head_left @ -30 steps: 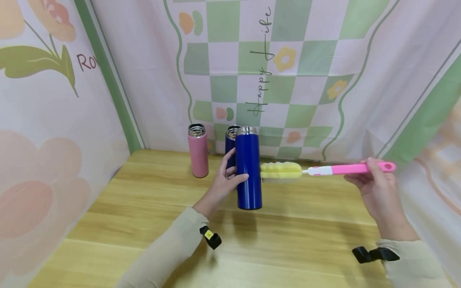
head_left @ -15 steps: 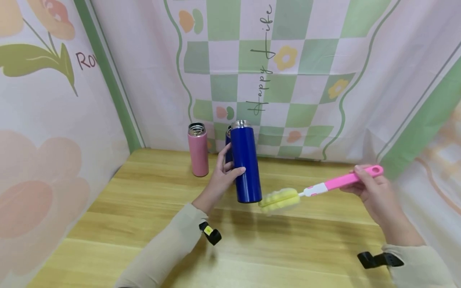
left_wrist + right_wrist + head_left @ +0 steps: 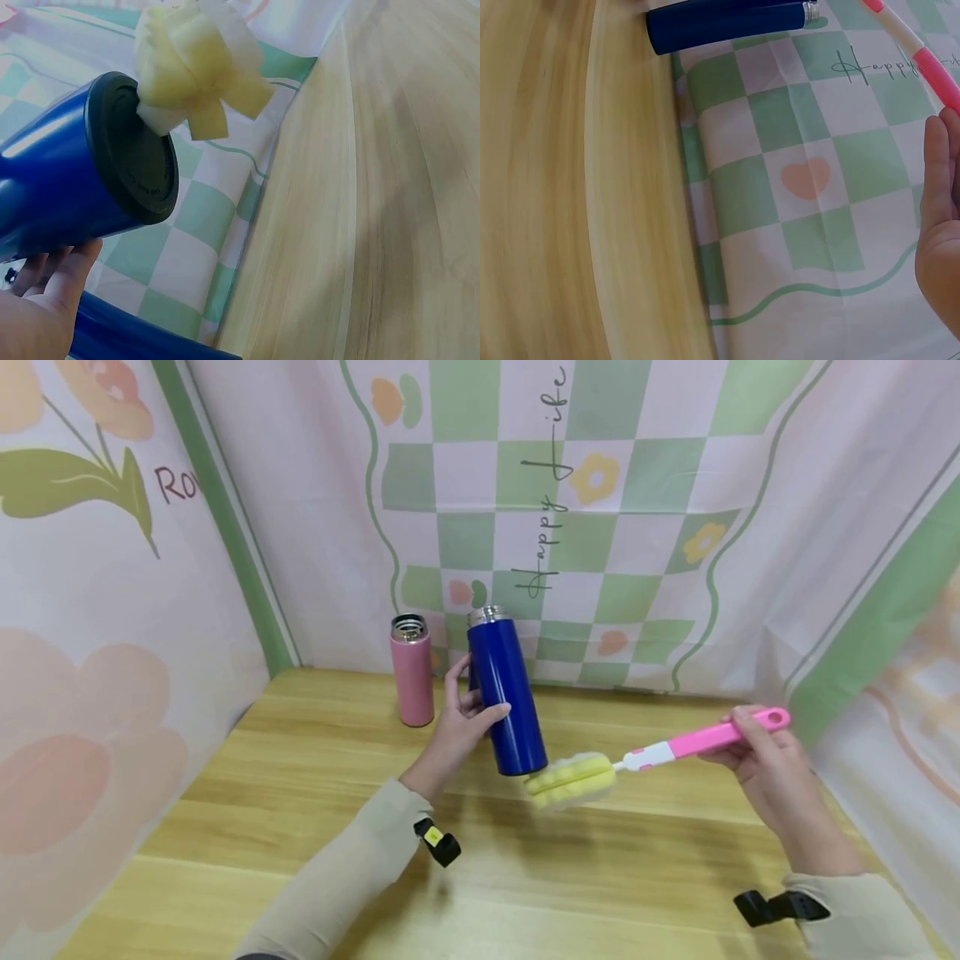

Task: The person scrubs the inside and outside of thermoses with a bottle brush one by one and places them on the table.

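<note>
My left hand [image 3: 459, 727] grips a blue thermos bottle [image 3: 510, 697] by its side, thumb across the front. The bottle is raised and tilted, its lidless steel mouth up to the left. Its black base [image 3: 139, 150] faces the left wrist camera. In my right hand [image 3: 772, 768] is the pink handle [image 3: 701, 741] of a bottle brush, pinched near its end. The brush's yellow sponge head [image 3: 573, 778] points left, right by the lower end of the bottle. In the right wrist view, fingers [image 3: 936, 165] lie along the handle.
A pink thermos bottle [image 3: 413, 681] without a lid stands at the back left of the wooden table [image 3: 300, 760]. Behind the held bottle stands a second blue bottle [image 3: 727, 28], mostly hidden in the head view. A patterned curtain [image 3: 600, 552] hangs at the table's back edge.
The blue bottle has risen slightly, shifted left and tilted further. The brush has moved left and down, its sponge head going from beside the bottle's middle to its base.
</note>
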The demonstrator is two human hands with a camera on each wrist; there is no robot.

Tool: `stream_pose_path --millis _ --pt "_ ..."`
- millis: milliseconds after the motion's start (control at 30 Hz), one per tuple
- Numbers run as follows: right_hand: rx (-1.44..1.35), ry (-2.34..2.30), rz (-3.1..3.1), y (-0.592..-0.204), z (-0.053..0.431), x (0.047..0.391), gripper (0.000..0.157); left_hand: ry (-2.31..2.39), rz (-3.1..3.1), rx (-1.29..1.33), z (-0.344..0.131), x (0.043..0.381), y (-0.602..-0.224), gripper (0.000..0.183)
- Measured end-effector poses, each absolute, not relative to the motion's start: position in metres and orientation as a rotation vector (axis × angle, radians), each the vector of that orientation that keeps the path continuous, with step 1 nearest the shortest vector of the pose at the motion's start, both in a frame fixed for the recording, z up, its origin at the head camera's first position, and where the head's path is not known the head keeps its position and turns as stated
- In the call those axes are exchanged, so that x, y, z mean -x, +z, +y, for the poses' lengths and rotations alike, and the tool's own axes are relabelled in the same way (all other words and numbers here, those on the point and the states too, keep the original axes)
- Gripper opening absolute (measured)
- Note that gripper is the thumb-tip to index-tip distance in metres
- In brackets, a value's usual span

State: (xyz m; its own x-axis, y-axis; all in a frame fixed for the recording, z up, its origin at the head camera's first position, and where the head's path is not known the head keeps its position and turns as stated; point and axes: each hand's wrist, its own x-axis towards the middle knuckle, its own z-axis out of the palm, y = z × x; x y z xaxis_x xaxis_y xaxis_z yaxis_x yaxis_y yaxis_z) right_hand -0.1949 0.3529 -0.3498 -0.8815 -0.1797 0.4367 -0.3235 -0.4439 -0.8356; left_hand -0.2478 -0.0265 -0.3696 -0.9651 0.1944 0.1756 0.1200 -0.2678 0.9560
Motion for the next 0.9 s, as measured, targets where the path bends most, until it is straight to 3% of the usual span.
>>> stream_pose_path --millis 333,633,900 --pt "-0.836 2.472 -1.517 -0.353 0.336 0.193 0.026 2.469 1.853 -0.42 -0.024 0.249 -0.371 0.091" --pt "-0.665 2.314 -1.661 -0.361 0.313 0.187 0.022 2.482 1.789 -0.36 -0.017 0.248 -0.376 0.09" --pt "-0.686 2.245 -1.733 -0.367 0.31 0.19 0.023 2.462 1.803 -0.409 -0.015 0.246 -0.376 0.088"
